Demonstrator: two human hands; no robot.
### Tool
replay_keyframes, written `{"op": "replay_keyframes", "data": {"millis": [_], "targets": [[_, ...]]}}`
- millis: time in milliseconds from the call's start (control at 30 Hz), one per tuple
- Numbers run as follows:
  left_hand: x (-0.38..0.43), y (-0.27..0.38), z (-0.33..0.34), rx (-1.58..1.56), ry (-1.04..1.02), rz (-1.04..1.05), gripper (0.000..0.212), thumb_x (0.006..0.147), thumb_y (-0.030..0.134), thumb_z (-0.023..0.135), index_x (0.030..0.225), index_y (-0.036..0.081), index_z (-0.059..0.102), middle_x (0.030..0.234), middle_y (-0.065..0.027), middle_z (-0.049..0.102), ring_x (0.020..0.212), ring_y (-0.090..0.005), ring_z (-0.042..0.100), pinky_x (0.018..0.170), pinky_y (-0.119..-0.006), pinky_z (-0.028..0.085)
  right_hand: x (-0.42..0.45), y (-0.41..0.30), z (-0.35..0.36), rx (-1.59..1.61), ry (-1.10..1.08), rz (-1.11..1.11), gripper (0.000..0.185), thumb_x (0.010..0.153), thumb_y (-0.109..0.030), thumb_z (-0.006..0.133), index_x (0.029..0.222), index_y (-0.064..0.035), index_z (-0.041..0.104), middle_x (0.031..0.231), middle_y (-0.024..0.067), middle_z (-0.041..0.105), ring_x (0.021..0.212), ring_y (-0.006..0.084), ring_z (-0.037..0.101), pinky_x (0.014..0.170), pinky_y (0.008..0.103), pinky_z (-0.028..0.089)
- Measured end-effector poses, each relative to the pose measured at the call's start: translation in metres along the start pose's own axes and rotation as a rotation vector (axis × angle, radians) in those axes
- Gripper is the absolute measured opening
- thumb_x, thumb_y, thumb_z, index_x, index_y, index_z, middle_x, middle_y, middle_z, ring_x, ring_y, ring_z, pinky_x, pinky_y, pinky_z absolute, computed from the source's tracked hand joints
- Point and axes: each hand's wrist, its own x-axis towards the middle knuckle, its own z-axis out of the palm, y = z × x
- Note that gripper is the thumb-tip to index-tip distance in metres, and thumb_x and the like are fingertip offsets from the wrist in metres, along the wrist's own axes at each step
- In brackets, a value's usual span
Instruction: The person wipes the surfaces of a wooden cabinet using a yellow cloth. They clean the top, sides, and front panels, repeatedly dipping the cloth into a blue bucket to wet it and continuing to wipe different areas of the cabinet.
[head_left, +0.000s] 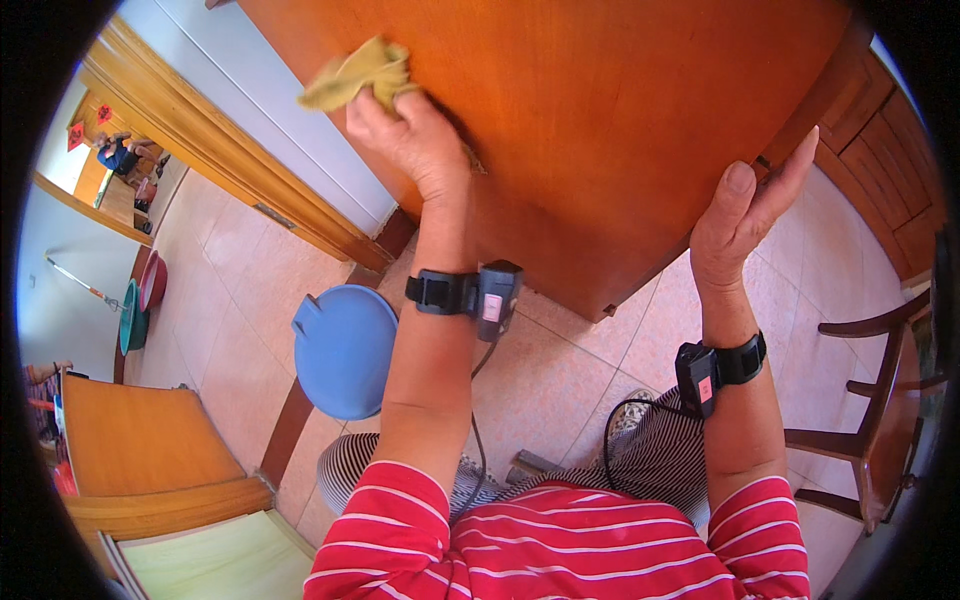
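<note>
A yellowish cloth (364, 75) is bunched in my left hand (409, 135), near the left edge of a large reddish-brown wooden panel (600, 112). Whether the cloth touches the panel cannot be told, as hand and cloth are slightly blurred. My right hand (742, 206) rests at the panel's right edge, thumb and fingers apart, with nothing held in it. Each wrist wears a black strap with a small device and a cable. Below my left hand, a round blue lid (346, 352) shows beside my left forearm.
A wooden chair (885, 405) lies or stands at the right, near wooden cabinet doors (885, 157). At the left are a door frame (300, 217), green basin (133, 319) and red basin (154, 281). A seated person (120, 154) is far off; another person's arm (49, 371) shows at far left.
</note>
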Motion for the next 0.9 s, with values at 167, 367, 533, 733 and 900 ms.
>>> {"op": "replay_keyframes", "data": {"millis": [167,367,533,733,900], "targets": [[-0.060,-0.009,-0.022,0.144,-0.130,-0.163,0.024,0.090,0.003,0.053,0.111,-0.007,0.055,0.120,-0.0278,0.047,0.112,-0.0434,0.048,0.100,-0.050,0.038,0.000,-0.002,0.000,-0.035,0.003,0.000,0.072,0.099,-0.019,0.056,0.157,0.0046,0.020,0.157,0.0205,0.030,0.143,0.0315,0.035,0.117,0.0421,0.029],[-0.127,0.057,-0.033,0.066,-0.440,0.190,0.038,0.082,0.000,0.060,0.120,0.002,0.061,0.130,-0.0242,0.050,0.122,-0.0426,0.045,0.107,-0.048,0.031,-0.001,-0.007,0.002,-0.052,0.002,0.083,0.076,0.100,-0.043,0.049,0.158,-0.0048,0.018,0.155,0.0172,0.032,0.143,0.0293,0.034,0.117,0.0428,0.028],[-0.074,0.064,-0.013,-0.047,-0.299,0.533,0.038,0.076,0.000,0.064,0.114,0.003,0.063,0.133,-0.0244,0.049,0.122,-0.0437,0.044,0.103,-0.051,0.032,0.000,-0.007,0.000,-0.097,0.023,0.049,0.072,0.094,-0.009,0.053,0.157,0.0039,0.020,0.159,0.0223,0.029,0.147,0.0330,0.029,0.120,0.0422,0.023],[0.014,0.031,0.009,0.009,-0.061,0.456,0.032,0.081,0.000,0.061,0.113,0.001,0.061,0.123,-0.0243,0.051,0.117,-0.0419,0.046,0.101,-0.047,0.036,0.000,-0.002,-0.003,-0.058,0.029,0.085,0.074,0.091,-0.009,0.051,0.157,0.0026,0.020,0.159,0.0234,0.027,0.148,0.0347,0.026,0.122,0.0444,0.020],[0.055,-0.042,0.004,0.020,-0.015,0.260,0.025,0.083,0.000,0.055,0.108,-0.004,0.057,0.116,-0.0272,0.050,0.108,-0.0440,0.046,0.097,-0.050,0.037,0.000,-0.003,-0.004,-0.108,0.036,0.106,0.073,0.094,-0.017,0.050,0.157,0.0014,0.020,0.158,0.0219,0.030,0.146,0.0335,0.031,0.120,0.0435,0.023]]}}
